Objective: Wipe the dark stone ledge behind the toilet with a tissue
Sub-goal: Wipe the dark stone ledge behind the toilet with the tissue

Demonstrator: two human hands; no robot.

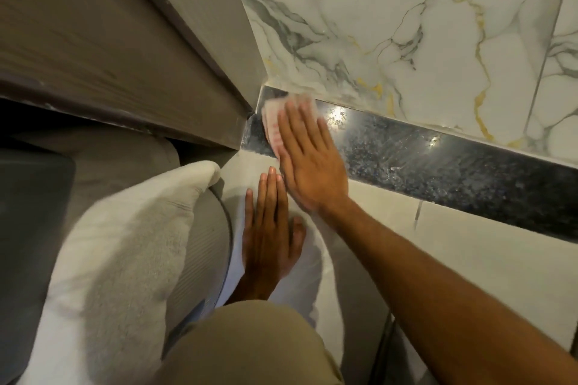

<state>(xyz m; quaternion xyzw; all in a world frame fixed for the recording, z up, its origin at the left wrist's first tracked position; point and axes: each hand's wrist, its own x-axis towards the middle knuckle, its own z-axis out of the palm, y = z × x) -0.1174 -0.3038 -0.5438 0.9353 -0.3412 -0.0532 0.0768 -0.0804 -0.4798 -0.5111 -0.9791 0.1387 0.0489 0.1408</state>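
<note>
The dark speckled stone ledge [438, 162] runs from the middle of the view down to the right, below the marble wall. My right hand [308, 156] lies flat on its left end, fingers together, pressing a white tissue [273, 117] with a faint pink print onto the stone. The tissue sticks out past my fingertips toward the corner and looks blurred. My left hand [270, 234] rests flat, fingers straight, on the white surface [337, 275] just below the ledge and holds nothing.
A brown wooden door frame [125, 50] closes off the ledge's left end. White-and-gold veined marble tiles [391, 25] rise behind the ledge. A folded white towel [125, 228] lies at lower left. My beige sleeve [250, 350] fills the bottom centre.
</note>
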